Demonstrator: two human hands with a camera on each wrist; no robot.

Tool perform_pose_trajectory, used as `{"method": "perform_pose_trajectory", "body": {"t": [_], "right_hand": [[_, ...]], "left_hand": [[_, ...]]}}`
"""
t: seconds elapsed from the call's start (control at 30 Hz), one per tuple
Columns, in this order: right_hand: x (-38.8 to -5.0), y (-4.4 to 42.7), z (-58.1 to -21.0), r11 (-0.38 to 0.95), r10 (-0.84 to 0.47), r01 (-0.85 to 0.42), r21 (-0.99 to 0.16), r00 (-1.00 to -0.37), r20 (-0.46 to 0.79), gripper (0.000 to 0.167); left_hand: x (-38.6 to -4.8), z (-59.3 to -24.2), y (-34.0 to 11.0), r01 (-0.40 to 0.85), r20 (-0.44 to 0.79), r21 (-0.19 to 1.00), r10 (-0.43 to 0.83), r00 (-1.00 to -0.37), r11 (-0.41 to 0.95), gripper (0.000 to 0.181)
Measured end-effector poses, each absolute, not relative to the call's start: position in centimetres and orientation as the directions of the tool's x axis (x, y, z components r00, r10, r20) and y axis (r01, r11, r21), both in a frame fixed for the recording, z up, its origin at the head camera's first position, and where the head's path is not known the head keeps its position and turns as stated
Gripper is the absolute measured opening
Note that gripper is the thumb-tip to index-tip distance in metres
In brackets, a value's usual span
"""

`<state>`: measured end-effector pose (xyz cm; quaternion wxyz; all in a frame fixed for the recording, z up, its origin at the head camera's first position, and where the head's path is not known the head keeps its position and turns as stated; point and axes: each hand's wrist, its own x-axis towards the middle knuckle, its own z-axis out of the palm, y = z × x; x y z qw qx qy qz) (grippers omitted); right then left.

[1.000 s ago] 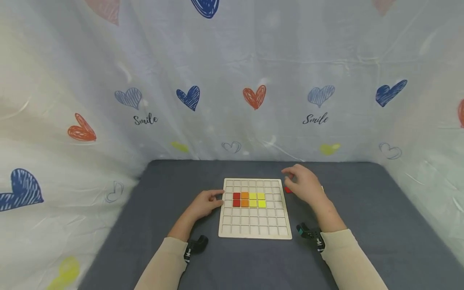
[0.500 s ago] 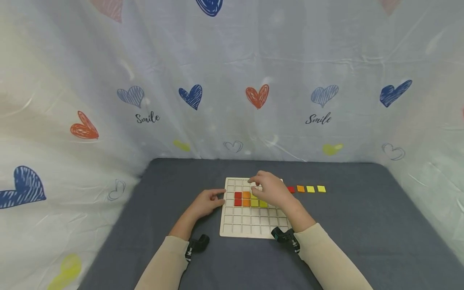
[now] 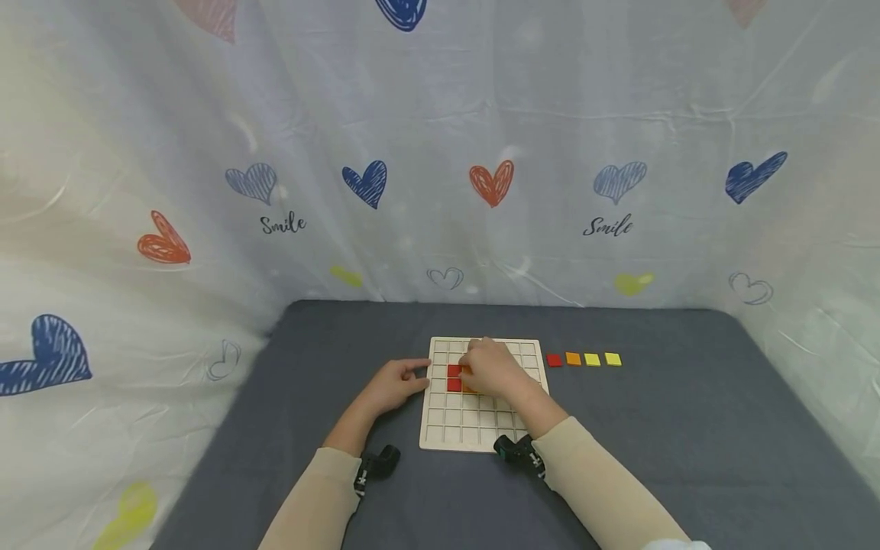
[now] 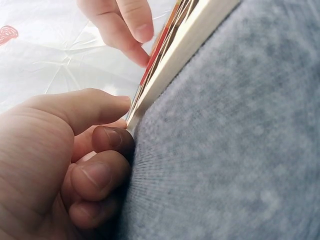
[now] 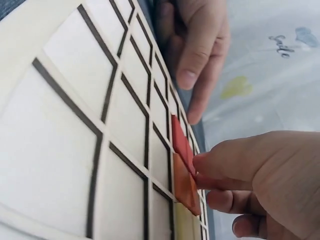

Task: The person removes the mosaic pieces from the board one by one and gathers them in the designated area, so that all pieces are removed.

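A pale wooden grid board [image 3: 456, 437] lies on the table, with red tiles [image 3: 454, 385] and orange tiles [image 3: 469, 388] set side by side in its cells. My left hand [image 3: 393, 384] rests at the board's left edge. There its index finger and thumb touch the rim, while the other fingers fold under, as the left wrist view shows. Over the tiles is my right hand [image 3: 491, 370], its thumb and fingertips at the red and orange tiles [image 5: 186, 185]. Whether it pinches one is unclear. The yellow tiles on the board are mostly hidden beneath this hand.
To the right of the board, a red tile [image 3: 554, 360], an orange tile [image 3: 573, 359] and two yellow tiles [image 3: 602, 359] lie in a row on the dark grey tablecloth [image 3: 653, 435]. A white curtain [image 3: 426, 114] printed with hearts hangs behind the table.
My right hand has moved left, from beside the loose red tile to the red and orange tiles on the board, uncovering the loose row. The left hand has stayed at the board's edge.
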<state>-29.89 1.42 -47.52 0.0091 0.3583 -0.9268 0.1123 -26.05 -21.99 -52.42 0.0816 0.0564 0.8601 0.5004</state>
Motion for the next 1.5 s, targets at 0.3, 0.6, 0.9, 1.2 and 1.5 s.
{"method": "perform_pose_trajectory", "body": {"t": [0.3,0.6,0.9,1.2,1.5], "right_hand": [[-29.8,1.0,-48.2,0.730,-0.625,-0.631,-0.263,-0.772,0.118,0.019],[-29.3,0.7,-48.5,0.784,-0.537,-0.555,-0.278,-0.831,0.146,0.017],[-29.3,0.6,-48.5,0.775,-0.514,-0.552,-0.307,-0.834,0.200,0.020],[-28.8,1.8,-47.7,0.756,-0.493,-0.551,-0.354,-0.835,0.245,0.022],[-27.9,4.3,-46.0,0.725,-0.451,-0.507,-0.466,-0.861,0.235,0.023]], "left_hand": [[-26.0,-52.3,-22.0,0.029,-0.067,0.869,0.176,-0.982,0.493,0.045],[-26.1,-52.5,-22.0,0.039,-0.061,0.868,0.184,-0.981,0.495,0.045],[-26.1,-52.4,-22.0,0.024,-0.073,0.868,0.177,-0.981,0.495,0.045],[-26.2,-52.1,-21.8,0.006,-0.092,0.858,0.165,-0.982,0.513,0.045],[-26.2,-52.3,-21.9,0.008,-0.087,0.854,0.157,-0.984,0.520,0.045]]}}
